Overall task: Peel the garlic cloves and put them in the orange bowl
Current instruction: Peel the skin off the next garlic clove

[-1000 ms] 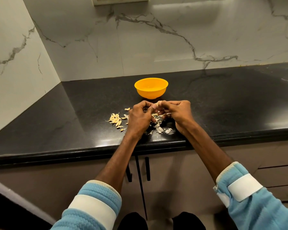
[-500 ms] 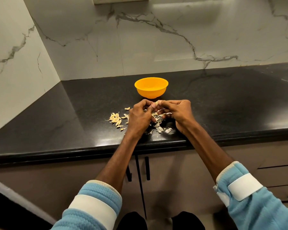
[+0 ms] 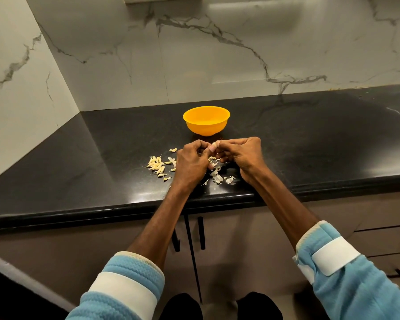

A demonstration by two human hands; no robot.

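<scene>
Head camera: my left hand (image 3: 192, 162) and right hand (image 3: 243, 155) pinch one garlic clove (image 3: 214, 144) between curled fingers, just in front of the orange bowl (image 3: 206, 128). In the past second they have barely shifted, so the peeling seems unfinished. Unpeeled cloves (image 3: 156, 163) wait to the left on the table (image 3: 310, 139), with loose skins (image 3: 217, 179) below my hands.
</scene>
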